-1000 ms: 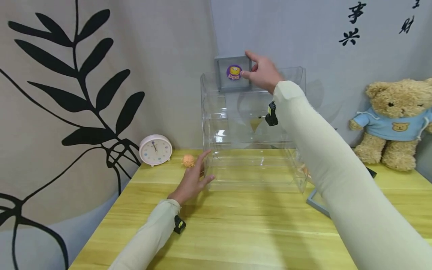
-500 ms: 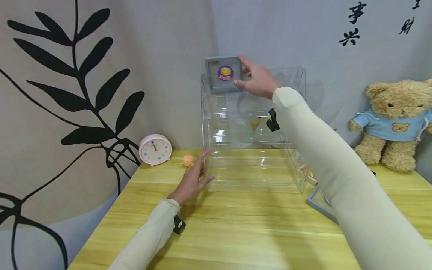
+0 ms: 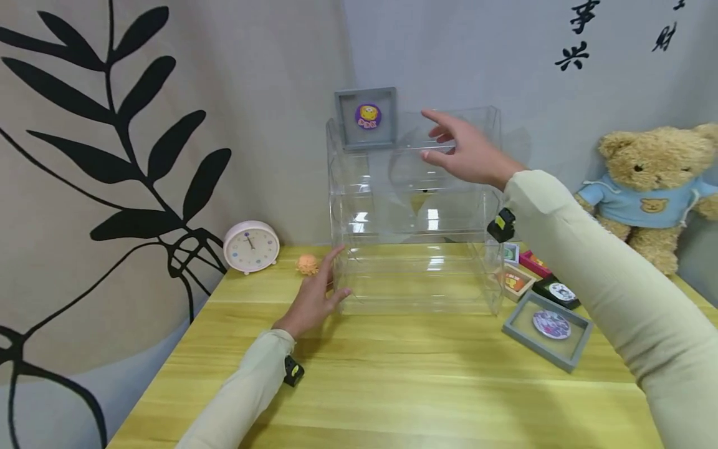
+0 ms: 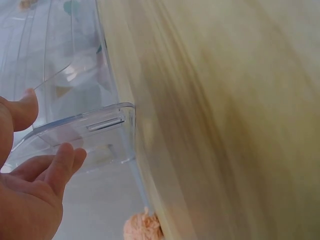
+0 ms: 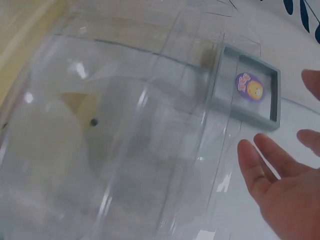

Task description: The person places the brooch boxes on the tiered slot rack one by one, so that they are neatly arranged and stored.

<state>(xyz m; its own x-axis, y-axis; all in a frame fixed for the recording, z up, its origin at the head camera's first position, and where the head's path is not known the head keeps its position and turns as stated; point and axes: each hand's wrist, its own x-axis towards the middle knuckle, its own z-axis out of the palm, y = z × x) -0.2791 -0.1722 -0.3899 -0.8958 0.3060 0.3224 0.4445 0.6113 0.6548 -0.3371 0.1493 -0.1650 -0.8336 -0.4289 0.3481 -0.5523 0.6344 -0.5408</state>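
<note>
A clear stepped display rack [image 3: 415, 284] stands on the wooden table in the head view. My left hand [image 3: 310, 299] is at its lower left side, thumb toward the front and fingers along the side panel. The left wrist view shows the thumb and fingertips spread on either side of the panel's edge [image 4: 82, 116]. A grey square frame with a round purple badge [image 3: 368, 117] stands upright at the left of the rack's top tier. My right hand [image 3: 471, 148] is to the right of this frame, apart from it, fingers extended and holding nothing.
Right of the rack lie a grey frame with a round badge [image 3: 552, 325], a black frame [image 3: 558, 292], a wooden frame [image 3: 515, 280] and a red one [image 3: 534, 264]. A teddy bear [image 3: 656, 187] sits behind them. Left stand a pink clock [image 3: 251, 247] and an orange pompom [image 3: 306, 264].
The grey frame has slid left along the top tier. My right hand has let go and drawn back to the right, uncovering the frames on the table. My left hand has stayed at the rack.
</note>
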